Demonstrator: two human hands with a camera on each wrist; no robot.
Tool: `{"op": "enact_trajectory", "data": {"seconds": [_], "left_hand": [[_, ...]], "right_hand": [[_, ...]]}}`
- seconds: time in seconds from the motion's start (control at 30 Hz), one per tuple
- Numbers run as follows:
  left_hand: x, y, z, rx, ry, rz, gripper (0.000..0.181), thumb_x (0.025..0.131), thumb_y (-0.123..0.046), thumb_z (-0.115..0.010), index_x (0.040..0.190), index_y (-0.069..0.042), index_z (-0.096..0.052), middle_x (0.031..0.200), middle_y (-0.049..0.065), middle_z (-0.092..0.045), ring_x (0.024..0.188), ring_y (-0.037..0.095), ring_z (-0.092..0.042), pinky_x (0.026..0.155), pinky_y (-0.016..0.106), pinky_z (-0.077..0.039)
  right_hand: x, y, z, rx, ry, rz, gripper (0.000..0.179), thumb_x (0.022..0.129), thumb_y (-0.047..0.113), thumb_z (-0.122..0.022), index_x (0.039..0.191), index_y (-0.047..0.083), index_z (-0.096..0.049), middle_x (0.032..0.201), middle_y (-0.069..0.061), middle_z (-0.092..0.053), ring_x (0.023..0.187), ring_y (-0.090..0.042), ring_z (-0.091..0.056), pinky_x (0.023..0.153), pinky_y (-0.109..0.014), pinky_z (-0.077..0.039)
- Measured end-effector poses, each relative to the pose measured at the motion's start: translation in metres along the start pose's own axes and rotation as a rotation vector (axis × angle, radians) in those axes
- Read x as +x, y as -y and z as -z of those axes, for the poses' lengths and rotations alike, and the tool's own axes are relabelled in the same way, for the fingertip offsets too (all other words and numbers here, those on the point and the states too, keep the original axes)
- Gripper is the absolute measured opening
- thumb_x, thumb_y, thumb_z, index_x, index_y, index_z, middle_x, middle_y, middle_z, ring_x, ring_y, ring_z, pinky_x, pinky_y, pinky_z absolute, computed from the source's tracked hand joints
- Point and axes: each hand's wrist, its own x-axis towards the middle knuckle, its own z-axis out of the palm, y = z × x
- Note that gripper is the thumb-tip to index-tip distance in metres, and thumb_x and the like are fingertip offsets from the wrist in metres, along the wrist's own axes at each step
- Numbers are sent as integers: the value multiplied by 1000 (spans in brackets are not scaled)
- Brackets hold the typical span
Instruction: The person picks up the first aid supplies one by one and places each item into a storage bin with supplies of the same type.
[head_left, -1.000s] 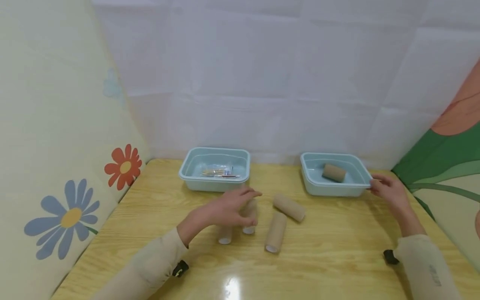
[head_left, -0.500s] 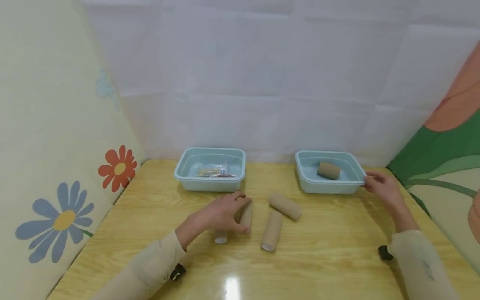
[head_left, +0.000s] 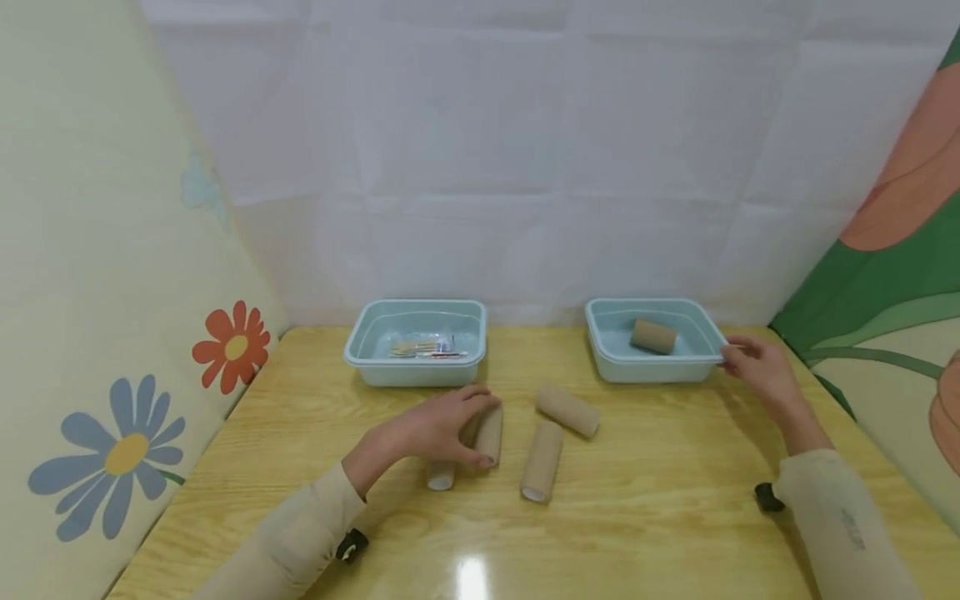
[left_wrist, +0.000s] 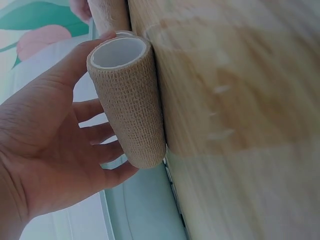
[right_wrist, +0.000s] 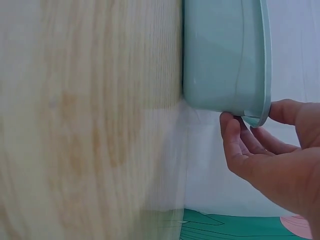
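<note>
My left hand (head_left: 427,429) spans a tan bandage roll (head_left: 490,437) lying on the table, thumb at its near end and fingers at its far end. Under the palm is a second bandage roll (head_left: 440,477), partly hidden. The left wrist view has a crepe-textured roll (left_wrist: 131,107) with a white core in front of the fingers. With thumb on the rim and fingers beneath it, my right hand (head_left: 767,375) pinches the right corner of a light blue plastic basin (head_left: 652,372). One tan roll (head_left: 653,336) lies inside that basin.
Two more tan rolls, one slanted (head_left: 567,410) and one pointing toward me (head_left: 542,462), lie mid-table. At the back left stands another blue basin (head_left: 416,375) holding thin sticks and a clear packet (head_left: 431,346). A white sheet (head_left: 465,167) hangs behind the wooden table (head_left: 630,517).
My left hand has lowered over the roll, its thumb and fingers settling at the ends. The right hand stays at the basin's rim. The head view has shifted slightly.
</note>
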Motion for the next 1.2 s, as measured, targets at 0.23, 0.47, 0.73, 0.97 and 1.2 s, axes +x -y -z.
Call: {"op": "enact_trajectory", "data": {"seconds": [0.23,0.47,0.73,0.97,1.2], "left_hand": [[-2,2,0,14,-16,-10,87,86,-49,-80,153,-7,-44,157,21,-35,137,40,-41,109,56,-35],[-3,2,1,19,-29,-15,87,86,-49,-80,153,-7,-44,156,21,-36,138,40,-40,109,58,-34],[-7,6,2,59,-46,-4,86,86,-53,-79,150,-7,-48,153,20,-42,135,37,-44,108,58,-36],[-7,4,4,46,-53,2,86,86,-54,-79,151,-6,-48,153,21,-41,135,36,-44,108,59,-34],[0,3,0,58,-70,-22,86,85,-57,-78,149,-7,-51,149,18,-45,133,33,-46,105,58,-37]], "right_hand": [[1,0,0,32,18,4,51,107,14,-51,139,-24,-39,109,-15,-66,85,-1,-65,80,-22,-55],[3,-4,-2,51,-11,16,51,107,16,-52,141,-21,-41,105,-11,-68,84,0,-65,79,-21,-55],[7,-10,-10,56,-17,11,52,106,14,-53,141,-22,-39,109,-17,-67,83,0,-65,77,-21,-55],[10,-6,-9,42,-39,0,51,106,14,-54,141,-21,-41,105,-16,-68,80,-1,-65,75,-21,-55],[6,-7,-2,3,-58,-2,51,106,18,-54,140,-19,-44,104,-17,-68,80,-2,-65,74,-21,-55]]}}
